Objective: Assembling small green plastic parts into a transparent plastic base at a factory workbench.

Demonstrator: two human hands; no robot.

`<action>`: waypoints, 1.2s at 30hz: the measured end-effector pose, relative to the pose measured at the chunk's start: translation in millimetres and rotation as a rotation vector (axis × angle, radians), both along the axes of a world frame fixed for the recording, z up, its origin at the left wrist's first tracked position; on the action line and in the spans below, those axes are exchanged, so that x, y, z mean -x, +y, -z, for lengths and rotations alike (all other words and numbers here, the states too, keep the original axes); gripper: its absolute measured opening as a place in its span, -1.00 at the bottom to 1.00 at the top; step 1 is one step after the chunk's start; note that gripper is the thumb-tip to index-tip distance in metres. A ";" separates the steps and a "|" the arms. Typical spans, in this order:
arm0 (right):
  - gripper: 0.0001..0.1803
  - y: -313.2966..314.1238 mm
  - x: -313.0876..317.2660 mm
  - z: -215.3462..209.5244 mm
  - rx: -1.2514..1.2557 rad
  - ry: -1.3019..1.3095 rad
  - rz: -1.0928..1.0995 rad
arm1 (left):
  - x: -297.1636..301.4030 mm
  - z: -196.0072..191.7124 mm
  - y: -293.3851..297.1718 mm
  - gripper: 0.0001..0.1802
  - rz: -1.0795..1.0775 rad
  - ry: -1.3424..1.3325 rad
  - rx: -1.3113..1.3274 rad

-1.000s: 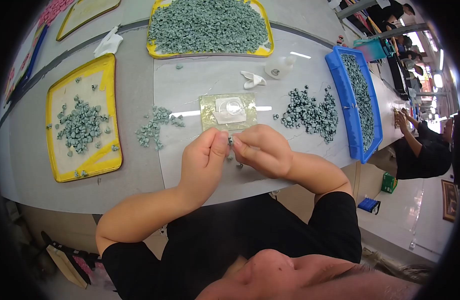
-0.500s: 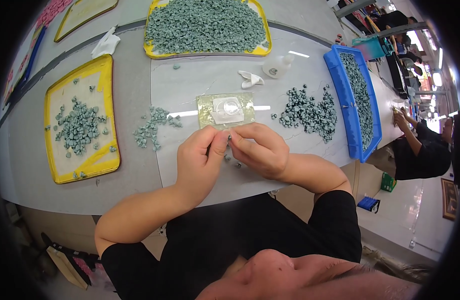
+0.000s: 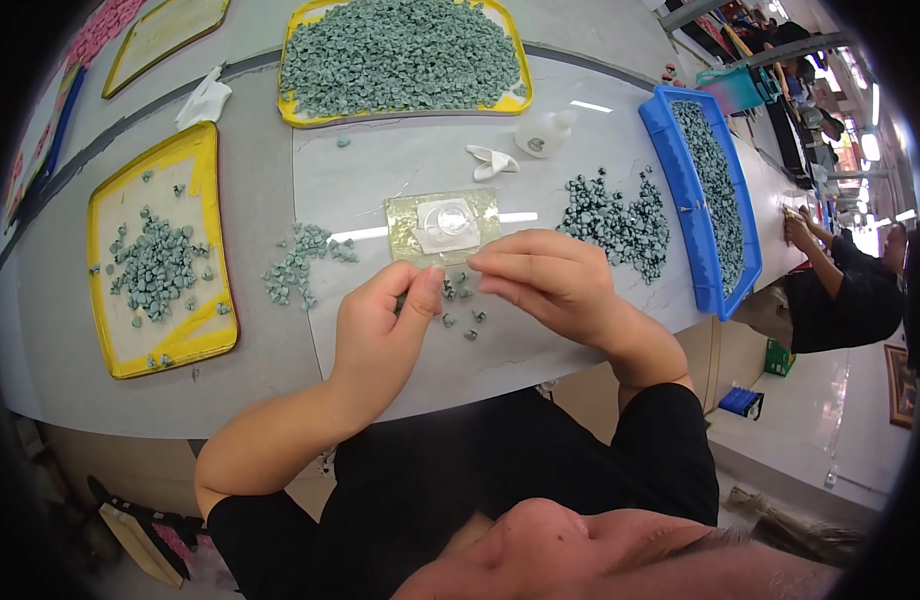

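My left hand point(image 3: 380, 325) is closed above the near edge of the table, its thumb against the bent index finger. A bit of grey-green shows between its fingers, mostly hidden. Slightly apart from it on the right, my right hand point(image 3: 555, 283) has its fingers stretched out and the thumb away from them, with nothing visible between. Several small grey-green pieces point(image 3: 470, 335) lie on the table between and below the hands. Just beyond the fingertips is a yellowish flat pad point(image 3: 405, 225) bearing a white sheet and a clear round dish point(image 3: 450, 217).
Loose green heaps lie left point(image 3: 305, 262) and right point(image 3: 620, 225) of the pad. Yellow-rimmed trays stand at left point(image 3: 208, 200) and back point(image 3: 395, 118); a blue crate point(image 3: 670, 150) is at right. A white bottle point(image 3: 545, 135) and crumpled white cloth point(image 3: 492, 162) sit behind. A co-worker point(image 3: 845, 300) sits far right.
My hands have drawn apart, the right one moving rightward and loosening its pinch. More small green pieces now show on the table between them. The view has shifted slightly.
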State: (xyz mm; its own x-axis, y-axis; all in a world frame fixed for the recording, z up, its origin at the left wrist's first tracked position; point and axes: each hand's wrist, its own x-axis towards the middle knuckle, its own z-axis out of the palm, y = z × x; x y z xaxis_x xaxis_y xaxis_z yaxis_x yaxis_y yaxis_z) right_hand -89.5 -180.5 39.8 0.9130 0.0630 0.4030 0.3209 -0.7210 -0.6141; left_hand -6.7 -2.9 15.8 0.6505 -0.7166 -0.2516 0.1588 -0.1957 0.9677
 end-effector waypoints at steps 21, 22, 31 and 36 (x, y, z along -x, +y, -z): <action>-0.76 -9.0 -1.6 1.1 0.073 0.017 0.034 | 1.7 14.9 -1.5 -0.68 0.091 0.142 0.122; -0.78 -20.1 -1.1 -3.1 0.078 0.165 0.171 | 1.2 14.5 -2.0 -0.67 0.114 0.126 0.088; -0.81 -57.4 13.9 -1.4 0.237 0.667 0.312 | 0.3 11.2 -8.5 -0.89 0.077 0.515 0.166; -0.83 -50.9 11.5 6.3 0.302 0.488 0.301 | -0.5 12.1 -10.8 -0.85 -0.025 0.689 0.247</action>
